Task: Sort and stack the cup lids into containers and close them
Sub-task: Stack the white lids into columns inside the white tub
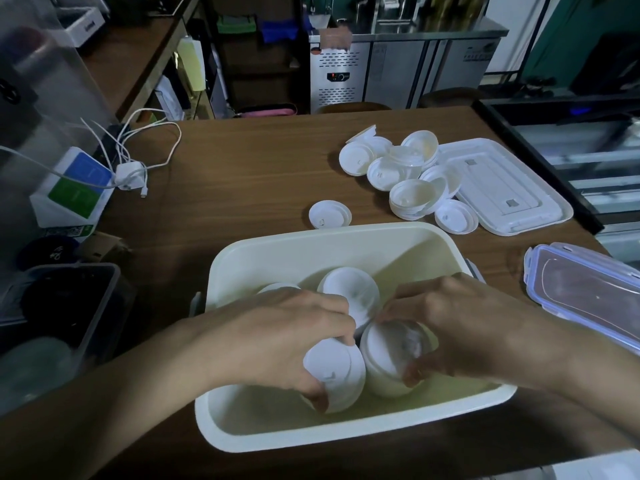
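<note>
Both down in the tub (311, 244): left hand (277, 341) fingers (334, 308) curled round a lid stack (337, 374), right hand (460, 330) gripping a second stack (386, 365). Light, thin, slippery plastic, I'd judge, so hold the rims gently. Loose lids (398, 171) wait on the bench (242, 150).

Dim, cool indoor lighting, with a faint sheen on the wooden table (259, 161) and soft shadow inside the cream container (311, 237). Wide-angle bowing toward the edges; smeared blur at the far right margin, murky darkness at lower left.
</note>
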### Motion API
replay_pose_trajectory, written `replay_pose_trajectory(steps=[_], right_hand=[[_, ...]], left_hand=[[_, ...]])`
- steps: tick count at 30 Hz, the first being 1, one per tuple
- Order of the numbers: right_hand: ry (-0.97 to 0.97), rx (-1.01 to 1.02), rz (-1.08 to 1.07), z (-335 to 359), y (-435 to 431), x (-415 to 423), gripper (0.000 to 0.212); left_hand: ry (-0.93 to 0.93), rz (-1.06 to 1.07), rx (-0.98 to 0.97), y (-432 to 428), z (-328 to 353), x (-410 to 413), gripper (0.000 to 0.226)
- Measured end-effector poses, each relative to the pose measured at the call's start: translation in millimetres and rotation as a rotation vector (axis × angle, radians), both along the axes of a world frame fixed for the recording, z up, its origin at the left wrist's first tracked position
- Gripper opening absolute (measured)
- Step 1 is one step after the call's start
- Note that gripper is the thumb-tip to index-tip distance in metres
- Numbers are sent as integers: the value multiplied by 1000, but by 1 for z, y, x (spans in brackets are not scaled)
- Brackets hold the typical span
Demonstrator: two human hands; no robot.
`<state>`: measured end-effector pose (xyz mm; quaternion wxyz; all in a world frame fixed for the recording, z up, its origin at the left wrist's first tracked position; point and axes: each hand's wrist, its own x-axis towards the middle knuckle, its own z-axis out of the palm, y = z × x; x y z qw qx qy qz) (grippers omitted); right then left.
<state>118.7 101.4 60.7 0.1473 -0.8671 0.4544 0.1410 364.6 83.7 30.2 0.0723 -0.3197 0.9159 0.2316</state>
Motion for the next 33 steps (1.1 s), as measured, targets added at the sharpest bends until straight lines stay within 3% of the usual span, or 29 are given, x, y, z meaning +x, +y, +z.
replay_pose_trajectory(steps=[16, 20, 22, 28, 33], right_hand=[[-16, 33, -145, -1, 6, -9, 66], [-104, 16, -144, 5, 5, -14, 58], [-170, -54, -119, 13, -4, -20, 59], [-540, -169, -159, 33, -52, -25, 44], [-624, -248, -237, 22, -103, -30, 28]], left_hand=[[58, 17, 69, -17, 8, -3, 54], [87, 32, 35, -21, 16, 1, 54], [193, 49, 50, -29, 27, 3, 47], [431, 136, 45, -77, 49, 4, 25], [472, 223, 55, -127, 42, 1, 20]])
